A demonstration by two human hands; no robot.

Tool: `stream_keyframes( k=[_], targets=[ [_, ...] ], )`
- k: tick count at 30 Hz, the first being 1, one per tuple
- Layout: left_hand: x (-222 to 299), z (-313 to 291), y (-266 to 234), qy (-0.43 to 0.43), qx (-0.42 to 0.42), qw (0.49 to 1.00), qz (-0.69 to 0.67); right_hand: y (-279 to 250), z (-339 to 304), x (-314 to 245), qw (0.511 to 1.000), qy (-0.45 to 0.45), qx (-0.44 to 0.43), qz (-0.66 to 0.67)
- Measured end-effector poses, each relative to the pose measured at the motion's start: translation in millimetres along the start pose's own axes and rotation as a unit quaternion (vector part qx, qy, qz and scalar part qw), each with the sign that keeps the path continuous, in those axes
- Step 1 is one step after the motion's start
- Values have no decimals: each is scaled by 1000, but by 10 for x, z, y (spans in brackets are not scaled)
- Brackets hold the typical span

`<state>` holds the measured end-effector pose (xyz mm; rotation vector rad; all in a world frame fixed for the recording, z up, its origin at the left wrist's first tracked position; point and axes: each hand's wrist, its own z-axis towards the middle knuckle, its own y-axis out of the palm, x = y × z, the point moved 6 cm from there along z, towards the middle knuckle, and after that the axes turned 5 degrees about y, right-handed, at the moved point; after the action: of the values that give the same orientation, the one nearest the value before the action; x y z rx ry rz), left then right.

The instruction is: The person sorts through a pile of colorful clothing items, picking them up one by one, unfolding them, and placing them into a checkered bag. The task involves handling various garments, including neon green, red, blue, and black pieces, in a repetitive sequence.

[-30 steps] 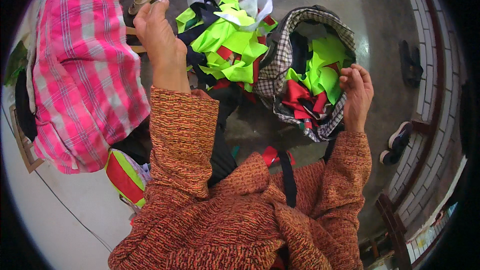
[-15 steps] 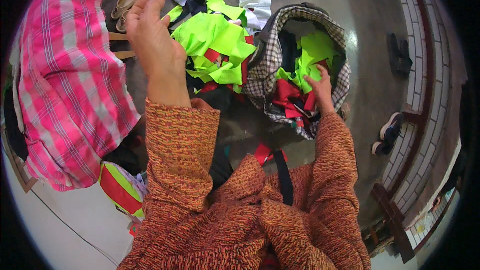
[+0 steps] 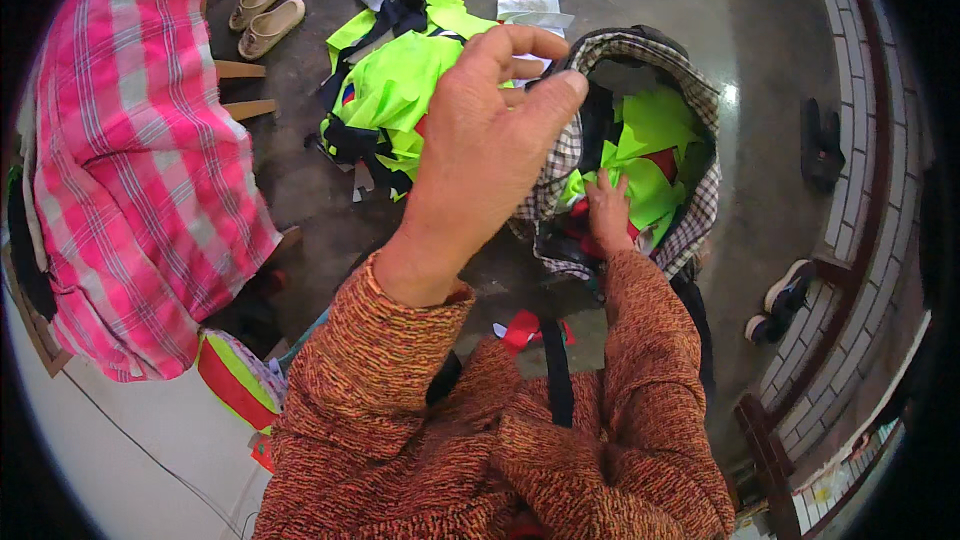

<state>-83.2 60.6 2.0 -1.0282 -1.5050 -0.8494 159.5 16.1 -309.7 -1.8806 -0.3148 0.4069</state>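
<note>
My left hand (image 3: pixel 485 135) is raised above the floor beside the bag, its fingers bent and the thumb apart, with nothing visible in it. A brown-and-white checked cloth bag (image 3: pixel 705 185) stands with its mouth wide, holding bright yellow-green fabric scraps (image 3: pixel 655 125) and red and dark ones. Inside its near side, my right hand (image 3: pixel 608 215) rests on the scraps with fingers stretched out; its fingertips touch cloth. Left of the bag lies a loose heap of yellow-green cloth scraps (image 3: pixel 395 80) mixed with black and white pieces, partly hidden by my left hand.
A pink checked cloth (image 3: pixel 140 170) drapes over furniture with wooden legs at the left. Beige shoes (image 3: pixel 270 28) stand behind it. Dark shoes (image 3: pixel 785 290) and black footwear (image 3: pixel 822 145) lie along the brick-patterned wall at the right. Red scraps (image 3: pixel 522 330) lie close to my lap.
My left hand has moved right, from the far side of the heap toward the bag, and its fingers have bent. My right hand has shifted left and lower within the bag.
</note>
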Motion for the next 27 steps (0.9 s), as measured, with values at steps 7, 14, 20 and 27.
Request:
stream_keyframes(
  k=[7,14,20,27],
  targets=[
    [74,-5,-29,41,5,999,16,-677,135,417,987,13,18,158],
    [76,-25,-36,-24,-45,998,-36,-1722,-450,842,847,217,42,484],
    [91,-110,114,69,-38,997,5,-2443,-908,510,688,240,186,659],
    [-52,-154,398,20,-104,994,41,-2247,-767,406,665,252,143,688]
  ],
)
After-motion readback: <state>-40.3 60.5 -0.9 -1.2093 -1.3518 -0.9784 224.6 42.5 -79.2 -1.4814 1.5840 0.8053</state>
